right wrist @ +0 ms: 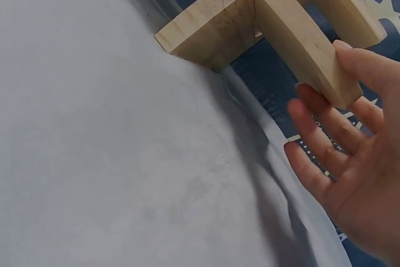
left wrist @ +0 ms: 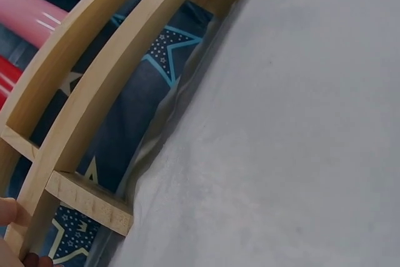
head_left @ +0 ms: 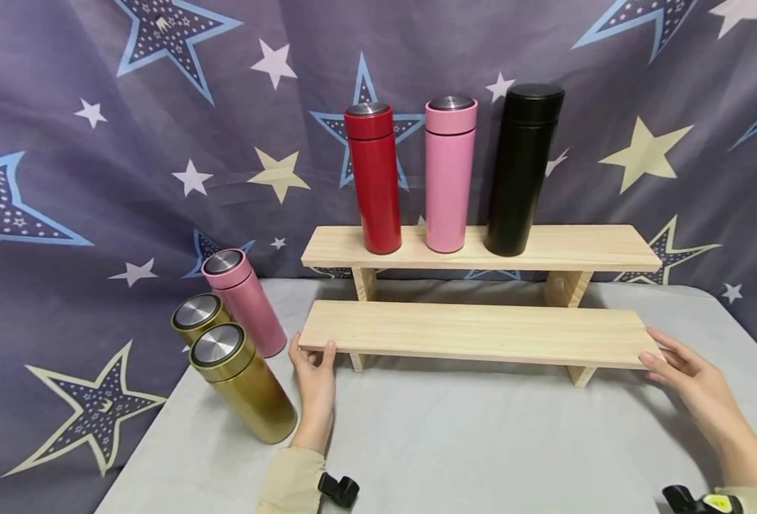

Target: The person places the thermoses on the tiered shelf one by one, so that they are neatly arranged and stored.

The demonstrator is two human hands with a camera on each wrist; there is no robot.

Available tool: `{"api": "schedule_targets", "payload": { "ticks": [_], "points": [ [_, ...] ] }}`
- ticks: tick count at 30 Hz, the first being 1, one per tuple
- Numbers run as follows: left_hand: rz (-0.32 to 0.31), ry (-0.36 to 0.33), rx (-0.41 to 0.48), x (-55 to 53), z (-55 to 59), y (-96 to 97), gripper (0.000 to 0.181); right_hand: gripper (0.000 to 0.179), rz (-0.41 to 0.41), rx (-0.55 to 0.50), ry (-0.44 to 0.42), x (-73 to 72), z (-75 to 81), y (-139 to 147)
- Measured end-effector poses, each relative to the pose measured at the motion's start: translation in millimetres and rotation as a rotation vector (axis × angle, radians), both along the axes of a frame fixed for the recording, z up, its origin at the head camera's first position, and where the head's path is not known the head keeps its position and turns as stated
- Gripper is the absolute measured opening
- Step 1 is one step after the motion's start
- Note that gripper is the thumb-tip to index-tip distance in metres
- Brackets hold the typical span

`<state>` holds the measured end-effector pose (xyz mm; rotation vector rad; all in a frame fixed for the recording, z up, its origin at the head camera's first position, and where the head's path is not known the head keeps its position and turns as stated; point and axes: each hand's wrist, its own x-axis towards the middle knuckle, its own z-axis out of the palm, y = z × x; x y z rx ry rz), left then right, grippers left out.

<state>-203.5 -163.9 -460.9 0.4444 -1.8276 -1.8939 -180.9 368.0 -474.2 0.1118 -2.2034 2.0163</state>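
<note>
A two-tier wooden shelf (head_left: 475, 330) stands on the cloth-covered table. My left hand (head_left: 315, 389) grips the left end of its lower board, thumb at the front edge; only parts of that hand show in the left wrist view. At the opposite end my right hand (right wrist: 365, 173) pinches the same board, thumb on one face and fingertips beneath. Upright on the upper board are a red thermos bottle (head_left: 375, 185), a pink thermos bottle (head_left: 449, 182) and a taller black thermos bottle (head_left: 523, 171), from left to right.
Left of the shelf, a darker pink bottle (head_left: 250, 307) and two gold bottles stand on the table, the front gold bottle (head_left: 256, 392) close to my left forearm. A star-patterned curtain (head_left: 128, 214) hangs right behind the grey tablecloth (head_left: 468, 442).
</note>
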Motion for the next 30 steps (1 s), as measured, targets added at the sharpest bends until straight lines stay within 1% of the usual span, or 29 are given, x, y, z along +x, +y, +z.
{"api": "schedule_targets", "payload": {
  "ticks": [2,5,8,11,13,17,20,25,30],
  "points": [
    [0.0,-0.001,-0.005,0.5,0.1,1.3,0.069,0.054,-0.006,-0.017,0.002,1.0,-0.7,1],
    [0.003,-0.013,-0.018,2.7,0.5,0.7,0.069,0.053,0.007,-0.051,-0.001,1.1,-1.5,0],
    [-0.01,-0.04,-0.048,7.1,2.0,-0.9,0.072,0.053,0.023,-0.077,-0.007,1.2,-1.8,-1],
    [-0.052,-0.072,-0.081,13.9,5.4,-2.4,0.075,0.053,0.029,-0.095,-0.009,1.5,-1.8,0],
    [-0.1,-0.097,-0.098,20.7,7.9,-3.2,0.079,0.052,0.029,-0.101,-0.01,1.6,-1.5,0],
    [-0.207,-0.141,-0.129,39.2,12.6,-6.7,0.083,0.053,0.023,-0.085,-0.01,1.2,-0.8,1],
    [-0.274,-0.166,-0.187,55.8,14.8,-11.5,0.08,0.054,0.022,-0.073,-0.01,0.7,-0.9,1],
    [-0.343,-0.178,-0.321,84.4,19.5,-19.9,0.063,0.055,0.017,-0.063,-0.019,0.7,-0.6,1],
    [-0.378,-0.191,-0.427,110.8,23.6,-27.9,0.052,0.056,0.004,-0.033,-0.029,1.0,-0.7,2]
  ]
}}
